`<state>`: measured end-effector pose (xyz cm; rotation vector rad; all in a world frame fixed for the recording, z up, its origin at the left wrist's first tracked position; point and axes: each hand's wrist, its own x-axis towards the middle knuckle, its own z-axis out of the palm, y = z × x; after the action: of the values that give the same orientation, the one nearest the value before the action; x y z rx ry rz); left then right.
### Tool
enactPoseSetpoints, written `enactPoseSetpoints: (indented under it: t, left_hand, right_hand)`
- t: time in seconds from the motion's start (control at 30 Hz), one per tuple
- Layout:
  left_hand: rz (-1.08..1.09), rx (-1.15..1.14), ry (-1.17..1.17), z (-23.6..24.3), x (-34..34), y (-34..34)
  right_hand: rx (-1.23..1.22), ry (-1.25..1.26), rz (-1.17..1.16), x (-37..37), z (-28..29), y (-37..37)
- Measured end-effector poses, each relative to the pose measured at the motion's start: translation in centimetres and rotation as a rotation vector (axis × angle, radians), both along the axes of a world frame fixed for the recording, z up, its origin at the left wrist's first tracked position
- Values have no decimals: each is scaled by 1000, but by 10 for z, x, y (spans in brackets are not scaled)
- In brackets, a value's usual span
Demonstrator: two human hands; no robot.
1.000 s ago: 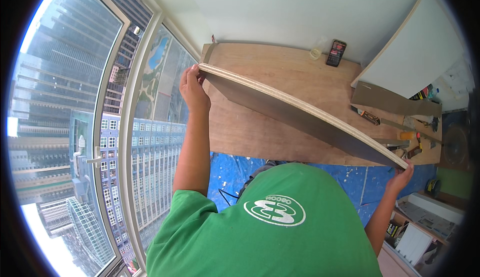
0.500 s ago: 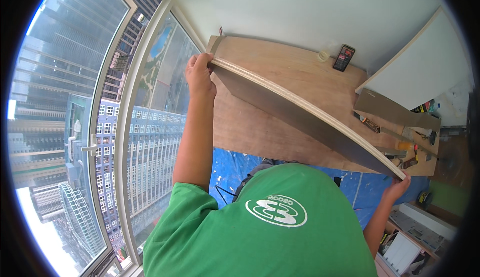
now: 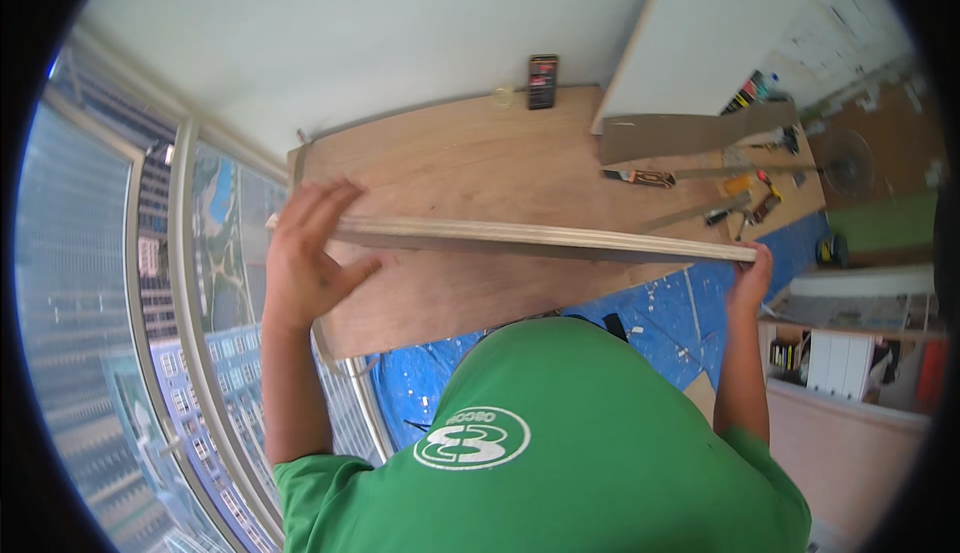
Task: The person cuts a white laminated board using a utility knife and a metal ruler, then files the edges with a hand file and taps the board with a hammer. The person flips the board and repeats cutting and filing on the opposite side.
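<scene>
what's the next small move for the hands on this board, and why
Probably close the left hand on the board's left end: its fingers and thumb look spread there, though blurred, while the right hand grips the other end, so the left side may be less secure.

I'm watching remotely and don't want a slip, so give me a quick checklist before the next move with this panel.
1. Right grip on the plywood panel: ok, it holds the right end.
2. Left grip closed on the left end: not ok, fingers and thumb are spread.
3. Smartphone apart from the panel: ok, it is at the worktop's far edge.
4. Tool with orange-and-black handle apart from the panel: ok, it lies beyond it.
5. White board secured: cannot tell, no fixing is visible.
</scene>
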<state>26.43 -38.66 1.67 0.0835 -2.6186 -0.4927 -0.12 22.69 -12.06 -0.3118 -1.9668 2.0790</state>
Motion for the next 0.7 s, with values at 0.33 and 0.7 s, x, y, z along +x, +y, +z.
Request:
enactPoseSetpoints:
  t: [0.33, 0.7]
  left_hand:
    - [-404, -243, -854, -16, -90, 49]
    - [-210, -4, -885, 49, -19, 58]
  right_hand:
    - [-411, 38, -194, 5, 6, -44]
    - [-466, -54, -89, -47, 37, -123]
